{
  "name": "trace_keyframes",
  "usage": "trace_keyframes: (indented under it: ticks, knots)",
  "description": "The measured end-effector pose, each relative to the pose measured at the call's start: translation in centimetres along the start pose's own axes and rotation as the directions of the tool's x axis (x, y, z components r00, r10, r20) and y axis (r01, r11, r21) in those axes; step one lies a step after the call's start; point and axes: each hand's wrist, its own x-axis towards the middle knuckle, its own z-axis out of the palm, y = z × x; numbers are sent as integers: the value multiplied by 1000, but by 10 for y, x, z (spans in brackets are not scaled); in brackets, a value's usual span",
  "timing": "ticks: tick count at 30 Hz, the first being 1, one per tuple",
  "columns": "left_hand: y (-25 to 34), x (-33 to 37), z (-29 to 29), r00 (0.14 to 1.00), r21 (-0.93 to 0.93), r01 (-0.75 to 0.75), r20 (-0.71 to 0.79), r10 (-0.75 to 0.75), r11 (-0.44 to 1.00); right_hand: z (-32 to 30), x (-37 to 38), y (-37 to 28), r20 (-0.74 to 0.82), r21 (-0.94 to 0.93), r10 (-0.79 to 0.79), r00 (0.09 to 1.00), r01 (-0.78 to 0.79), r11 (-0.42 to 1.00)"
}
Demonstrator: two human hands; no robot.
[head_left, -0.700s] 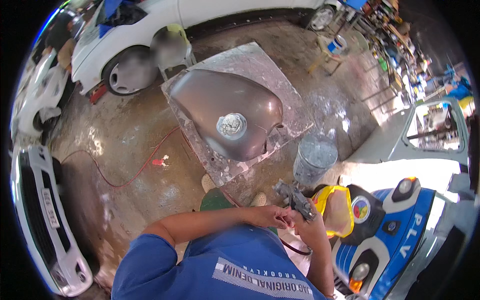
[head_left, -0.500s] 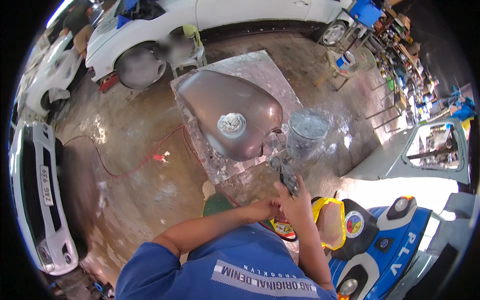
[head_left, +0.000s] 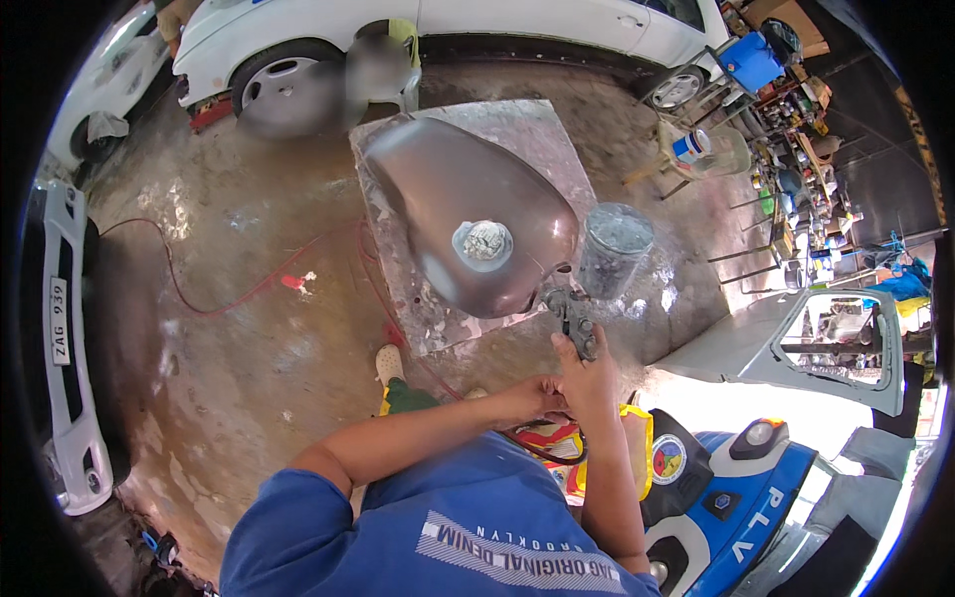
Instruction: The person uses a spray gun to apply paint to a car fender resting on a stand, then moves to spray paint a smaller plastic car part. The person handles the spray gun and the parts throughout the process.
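My right hand [head_left: 589, 376] is wrapped round a grey spray gun [head_left: 577, 326], its head close to the near right end of a motorcycle fuel tank [head_left: 477, 189]. The tank is a glossy brownish-grey and lies on a paint-stained board [head_left: 532, 129]. Crumpled, whitish covering [head_left: 485, 240] sits over its filler opening. My left hand [head_left: 534, 400] is closed just below the right one, fingertips against its lower side; what they pinch is hidden. A paint-spattered can [head_left: 614, 254] stands right of the tank.
A red hose [head_left: 239, 301] trails over the floor. Left is a white car front [head_left: 60, 328]; a white car [head_left: 517, 25] stands behind the board. A stool [head_left: 676, 149] carries a tub. At right are a grey car door [head_left: 736, 343], cluttered shelves [head_left: 806, 169] and a blue motor vehicle [head_left: 741, 502].
The spray gun has come closer to the tank's near right end, both hands moving along with it. My view has shifted, and a light-coloured shoe now shows beside the board.
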Motion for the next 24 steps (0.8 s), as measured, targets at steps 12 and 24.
trace_keyframes:
  ticks: [12,24]
  knots:
    - [16,-7,4,1000,50,-6,15,5,999,4,-4,-10,-52,37,-1,999,3,999]
    - [28,-25,5,1000,42,14,-22,-13,999,0,-3,-26,123,247,100,987,-128,961]
